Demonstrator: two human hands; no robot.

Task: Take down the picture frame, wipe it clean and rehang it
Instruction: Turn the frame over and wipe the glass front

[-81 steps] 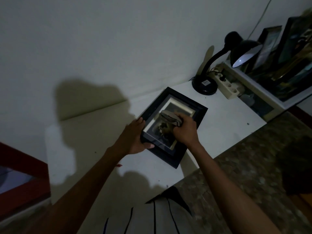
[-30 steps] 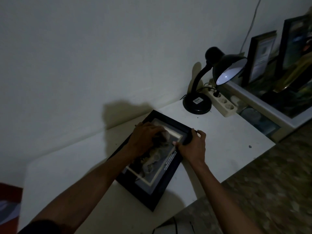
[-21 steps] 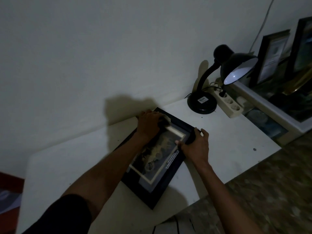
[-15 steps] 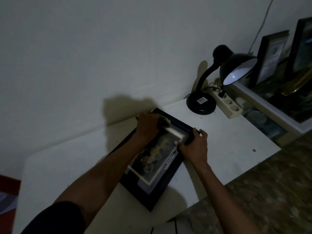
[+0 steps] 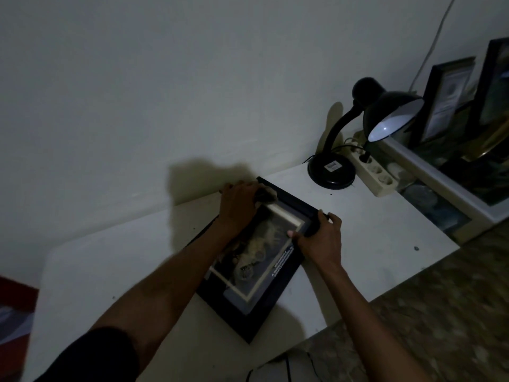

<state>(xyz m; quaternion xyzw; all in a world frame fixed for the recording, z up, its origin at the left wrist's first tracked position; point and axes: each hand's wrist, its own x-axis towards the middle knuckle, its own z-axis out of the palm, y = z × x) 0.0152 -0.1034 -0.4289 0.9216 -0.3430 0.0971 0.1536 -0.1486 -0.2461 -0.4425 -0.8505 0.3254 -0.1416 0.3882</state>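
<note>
Dim room, single view from the head camera. The picture frame (image 5: 259, 260) lay flat on the white table (image 5: 380, 232), glass side up, set at a slant with its far corner close to the wall (image 5: 165, 92).

Left hand (image 5: 239, 206) reached across the frame's far end, palm down, fingers curled over a small bunched cloth (image 5: 265, 195) pressed against the frame's top corner. The forearm crossed above the left half of the glass and hid that edge.

Right hand (image 5: 321, 238) gripped the frame's right-hand corner: thumb on the front face by the mat, fingers wrapped round the outer edge, heel of the hand on the table just beside it.

Both hands sat at the frame's far end; the near corner lay free, pointing toward the table's front edge.

A black desk lamp (image 5: 358, 133) stood at the table's back right, well apart from the frame, with a power strip (image 5: 371, 172) just beside its base.
</note>
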